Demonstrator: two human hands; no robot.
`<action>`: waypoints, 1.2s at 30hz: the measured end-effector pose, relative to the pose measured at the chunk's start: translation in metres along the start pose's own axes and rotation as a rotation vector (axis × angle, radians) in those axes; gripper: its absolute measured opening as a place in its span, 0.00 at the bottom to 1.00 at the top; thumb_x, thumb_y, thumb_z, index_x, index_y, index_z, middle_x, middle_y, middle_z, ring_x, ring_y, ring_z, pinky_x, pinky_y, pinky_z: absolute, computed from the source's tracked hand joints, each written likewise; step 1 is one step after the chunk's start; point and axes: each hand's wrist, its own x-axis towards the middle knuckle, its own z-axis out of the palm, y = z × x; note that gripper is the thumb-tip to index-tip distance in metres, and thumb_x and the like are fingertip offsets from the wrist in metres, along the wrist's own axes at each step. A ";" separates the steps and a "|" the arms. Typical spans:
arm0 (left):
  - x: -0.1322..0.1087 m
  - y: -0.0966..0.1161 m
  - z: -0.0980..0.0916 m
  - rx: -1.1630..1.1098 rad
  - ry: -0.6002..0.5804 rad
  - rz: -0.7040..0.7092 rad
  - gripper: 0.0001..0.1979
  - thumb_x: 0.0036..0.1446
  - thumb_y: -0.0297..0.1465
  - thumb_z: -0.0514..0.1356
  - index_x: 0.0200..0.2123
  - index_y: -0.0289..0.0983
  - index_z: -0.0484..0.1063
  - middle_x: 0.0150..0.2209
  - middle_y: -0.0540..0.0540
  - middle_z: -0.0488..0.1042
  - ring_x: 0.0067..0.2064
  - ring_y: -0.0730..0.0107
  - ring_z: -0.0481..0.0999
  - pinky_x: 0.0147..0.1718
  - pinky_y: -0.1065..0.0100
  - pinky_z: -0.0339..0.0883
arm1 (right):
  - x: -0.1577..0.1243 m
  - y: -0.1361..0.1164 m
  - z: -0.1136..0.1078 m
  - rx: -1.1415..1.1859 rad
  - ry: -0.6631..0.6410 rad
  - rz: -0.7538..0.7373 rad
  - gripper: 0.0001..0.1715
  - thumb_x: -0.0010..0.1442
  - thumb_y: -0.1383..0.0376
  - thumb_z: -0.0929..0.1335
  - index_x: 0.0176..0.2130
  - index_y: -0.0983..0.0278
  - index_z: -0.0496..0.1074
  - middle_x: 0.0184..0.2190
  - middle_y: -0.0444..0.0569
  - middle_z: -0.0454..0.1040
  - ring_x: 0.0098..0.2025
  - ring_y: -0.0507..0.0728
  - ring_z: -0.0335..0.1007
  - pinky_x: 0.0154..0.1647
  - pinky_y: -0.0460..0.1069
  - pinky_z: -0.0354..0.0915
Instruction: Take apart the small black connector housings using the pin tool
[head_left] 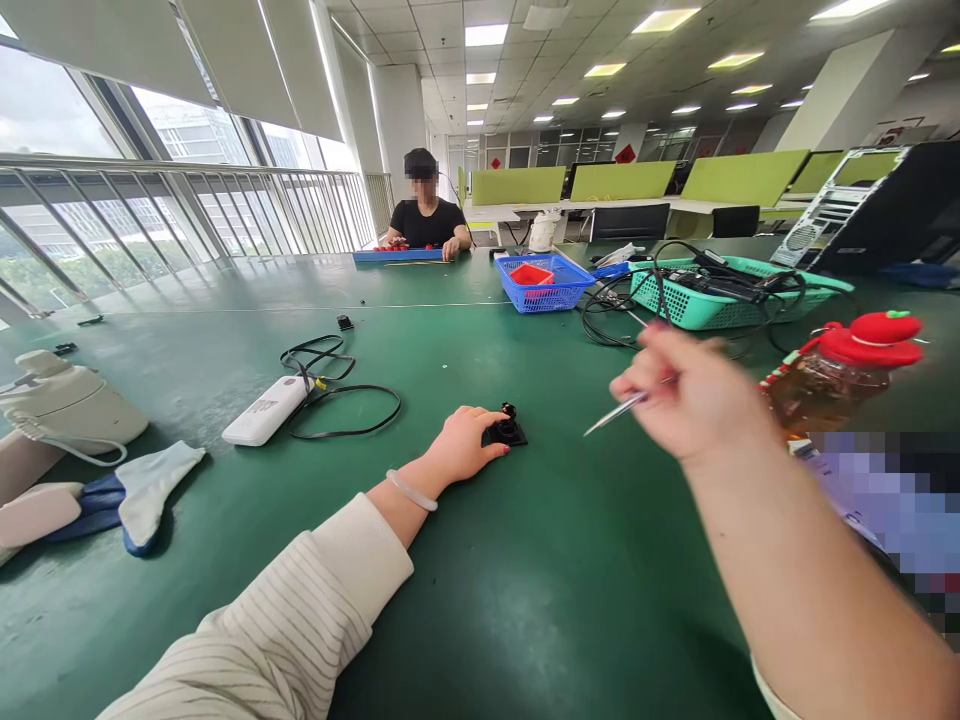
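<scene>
The left hand pinches a small, square-edged black part on the glossy green tabletop. To its right, I see the right hand curl its grip round a slim, pointed metal tool, smooth tabletop spreading between; a latticed teal basket stands far right.

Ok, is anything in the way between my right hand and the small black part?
Nothing visible is: the right hand holds the pointed metal tool over the green table, right of the small black part. The left hand holds that part from the opposite side.
</scene>
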 end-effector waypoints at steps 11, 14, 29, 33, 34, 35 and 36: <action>0.003 -0.004 0.004 0.009 0.015 0.025 0.23 0.57 0.37 0.65 0.56 0.43 0.72 0.51 0.44 0.78 0.55 0.54 0.73 0.59 0.53 0.65 | 0.003 0.092 0.017 0.016 -0.120 0.392 0.21 0.38 0.63 0.81 0.30 0.66 0.73 0.13 0.31 0.51 0.15 0.42 0.40 0.17 0.43 0.45; 0.003 -0.004 0.003 0.013 0.012 0.022 0.24 0.56 0.37 0.66 0.56 0.43 0.72 0.52 0.44 0.77 0.56 0.54 0.73 0.59 0.54 0.64 | 0.004 0.098 0.014 0.021 -0.110 0.375 0.20 0.38 0.63 0.81 0.29 0.66 0.72 0.13 0.31 0.51 0.15 0.42 0.41 0.16 0.43 0.45; 0.002 0.002 0.000 0.005 -0.005 -0.023 0.25 0.56 0.37 0.66 0.58 0.43 0.71 0.55 0.45 0.76 0.58 0.53 0.71 0.61 0.54 0.62 | 0.006 0.098 0.010 0.167 -0.120 0.259 0.29 0.42 0.47 0.80 0.23 0.61 0.65 0.13 0.34 0.55 0.15 0.45 0.46 0.21 0.46 0.58; 0.002 0.004 -0.001 0.004 -0.018 -0.039 0.25 0.57 0.36 0.65 0.58 0.42 0.71 0.55 0.44 0.76 0.58 0.52 0.70 0.61 0.54 0.63 | 0.012 0.096 0.002 0.129 -0.096 0.163 0.36 0.45 0.31 0.70 0.26 0.61 0.71 0.20 0.43 0.69 0.24 0.52 0.65 0.29 0.50 0.66; 0.002 0.004 -0.001 0.006 -0.020 -0.043 0.25 0.57 0.36 0.65 0.58 0.42 0.71 0.55 0.44 0.76 0.59 0.52 0.70 0.61 0.54 0.63 | 0.013 0.097 0.001 0.079 -0.104 0.144 0.39 0.45 0.29 0.67 0.26 0.61 0.71 0.20 0.43 0.68 0.24 0.52 0.65 0.28 0.50 0.65; 0.002 0.004 -0.002 0.008 -0.021 -0.047 0.25 0.57 0.36 0.65 0.58 0.42 0.71 0.55 0.44 0.76 0.59 0.52 0.70 0.61 0.54 0.63 | 0.015 0.099 -0.001 0.023 -0.111 0.122 0.41 0.45 0.26 0.64 0.26 0.61 0.72 0.18 0.43 0.66 0.22 0.52 0.63 0.26 0.49 0.63; 0.002 0.005 -0.002 0.010 -0.021 -0.047 0.25 0.57 0.36 0.65 0.58 0.42 0.71 0.56 0.44 0.76 0.59 0.52 0.70 0.61 0.54 0.62 | 0.017 0.101 -0.003 -0.030 -0.114 0.093 0.43 0.45 0.25 0.62 0.25 0.61 0.71 0.15 0.42 0.62 0.19 0.51 0.59 0.23 0.49 0.61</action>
